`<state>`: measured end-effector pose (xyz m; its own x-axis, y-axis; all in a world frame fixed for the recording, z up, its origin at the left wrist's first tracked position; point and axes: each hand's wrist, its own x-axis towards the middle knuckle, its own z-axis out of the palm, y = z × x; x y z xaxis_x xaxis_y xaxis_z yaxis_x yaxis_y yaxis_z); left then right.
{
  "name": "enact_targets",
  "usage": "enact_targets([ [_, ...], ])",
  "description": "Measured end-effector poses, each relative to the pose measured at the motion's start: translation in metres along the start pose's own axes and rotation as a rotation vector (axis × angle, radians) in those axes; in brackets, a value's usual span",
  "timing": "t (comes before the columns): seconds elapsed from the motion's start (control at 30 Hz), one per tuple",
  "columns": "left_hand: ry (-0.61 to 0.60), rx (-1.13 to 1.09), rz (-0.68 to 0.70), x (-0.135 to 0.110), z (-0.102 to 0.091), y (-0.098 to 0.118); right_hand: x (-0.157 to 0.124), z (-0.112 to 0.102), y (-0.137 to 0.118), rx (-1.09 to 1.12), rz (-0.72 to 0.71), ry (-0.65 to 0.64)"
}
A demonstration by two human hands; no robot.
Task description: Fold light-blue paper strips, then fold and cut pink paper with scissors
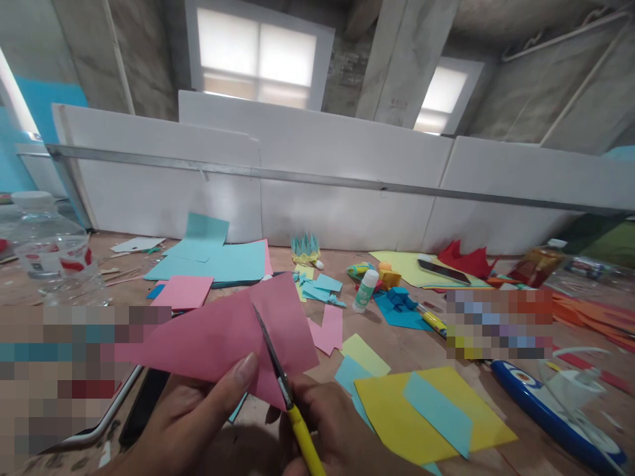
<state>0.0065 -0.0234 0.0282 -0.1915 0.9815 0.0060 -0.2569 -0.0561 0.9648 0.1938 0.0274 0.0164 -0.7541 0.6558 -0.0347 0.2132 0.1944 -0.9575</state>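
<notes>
My left hand pinches a sheet of pink paper along its lower edge, thumb on top. A pair of scissors with yellow handles is gripped in my right hand. One dark blade lies over the pink paper, its tip pointing up and away from me; the other blade is mostly hidden. The fingers of my right hand are partly hidden behind the handles and the paper. Just beyond the sheet are small pink paper pieces and light blue scraps.
A glue stick stands mid-table. Yellow paper lies at right, near a blue-and-white oval object. A plastic bottle stands at left. Light blue sheets and a small paper crown-like piece lie before the white panels.
</notes>
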Motion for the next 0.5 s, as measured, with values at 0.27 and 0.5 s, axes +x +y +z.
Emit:
enact_targets([
  [0.27,-0.125,-0.122,-0.032,-0.0011,0.004,0.0026,-0.0013,-0.0002,-0.0006,-0.06,0.019,0.03],
  [0.5,-0.096,-0.107,-0.041,-0.0022,0.0094,0.0078,-0.0032,-0.0009,-0.0006,-0.087,0.008,0.046],
])
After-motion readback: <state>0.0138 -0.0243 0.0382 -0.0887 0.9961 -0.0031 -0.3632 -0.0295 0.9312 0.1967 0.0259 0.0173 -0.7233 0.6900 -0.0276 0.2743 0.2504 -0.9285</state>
